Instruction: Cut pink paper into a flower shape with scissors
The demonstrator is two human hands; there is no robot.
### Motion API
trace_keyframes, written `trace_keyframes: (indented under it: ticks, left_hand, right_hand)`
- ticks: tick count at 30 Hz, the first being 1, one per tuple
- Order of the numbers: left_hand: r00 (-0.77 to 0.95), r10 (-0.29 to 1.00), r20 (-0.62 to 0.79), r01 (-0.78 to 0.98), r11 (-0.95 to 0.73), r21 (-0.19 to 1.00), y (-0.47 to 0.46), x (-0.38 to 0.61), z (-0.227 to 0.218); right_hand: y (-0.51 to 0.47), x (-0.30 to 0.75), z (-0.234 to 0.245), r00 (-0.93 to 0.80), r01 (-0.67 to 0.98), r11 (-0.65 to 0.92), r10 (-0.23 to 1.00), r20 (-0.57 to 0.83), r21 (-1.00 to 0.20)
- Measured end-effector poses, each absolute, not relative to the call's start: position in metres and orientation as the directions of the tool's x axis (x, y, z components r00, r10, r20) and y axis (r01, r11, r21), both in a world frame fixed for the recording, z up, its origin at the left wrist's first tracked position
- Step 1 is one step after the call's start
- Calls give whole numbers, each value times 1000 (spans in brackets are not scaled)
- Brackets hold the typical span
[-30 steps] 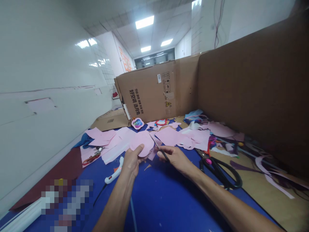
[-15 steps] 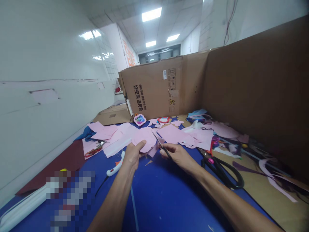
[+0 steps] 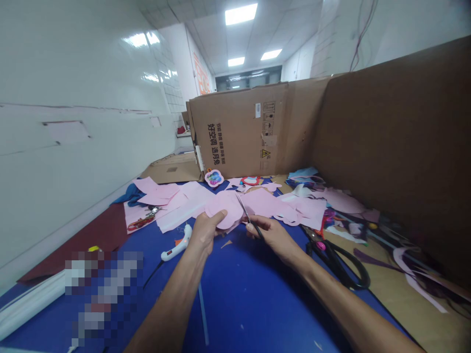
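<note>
My left hand (image 3: 203, 234) pinches a rounded pink paper piece (image 3: 225, 212) by its lower edge, thumb on top. My right hand (image 3: 270, 234) is closed round a small pair of scissors (image 3: 248, 216), whose blades point up and away into the right edge of that pink piece. Both hands hover just above the blue mat (image 3: 239, 289), close together. A small pink offcut hangs below the piece between the hands.
Pink paper sheets (image 3: 176, 203) and scraps litter the mat behind the hands. A white glue gun (image 3: 176, 247) lies left, large black scissors (image 3: 338, 260) right. Cardboard box walls (image 3: 253, 132) stand behind and to the right. A white wall runs on the left.
The view has tilted and shifted slightly. Both hands stay together on the pink piece, with the scissors working a little further along its edge.
</note>
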State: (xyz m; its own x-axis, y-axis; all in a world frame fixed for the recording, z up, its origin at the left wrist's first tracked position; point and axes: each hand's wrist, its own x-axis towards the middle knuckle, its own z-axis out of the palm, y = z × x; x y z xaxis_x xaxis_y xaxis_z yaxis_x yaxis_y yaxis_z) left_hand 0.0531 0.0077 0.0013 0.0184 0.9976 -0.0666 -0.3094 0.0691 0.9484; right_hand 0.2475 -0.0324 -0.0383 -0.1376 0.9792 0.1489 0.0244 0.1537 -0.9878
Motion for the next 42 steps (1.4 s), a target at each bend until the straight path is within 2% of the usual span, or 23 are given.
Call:
trace_keyframes:
  ticks: [10,23,30,42]
  left_hand:
    - [20,998,-54,-310,57,949,8,53,0]
    - [23,997,-74,-291,77,954,9,50,0]
    - [42,996,-72,-298,82,951,12,47,-2]
    - [76,995,-59,-264,77,962,14,43,-3]
  right_hand:
    - [-33,248,-39,-145,71,188,974,176,-980]
    - [-31,250,-44,-153,39,170,975,162,-985]
    - [-34,250,-38,-123,125,166,981,151,-978]
    - [-36,250,-37,-117,154,164,982,147,-974]
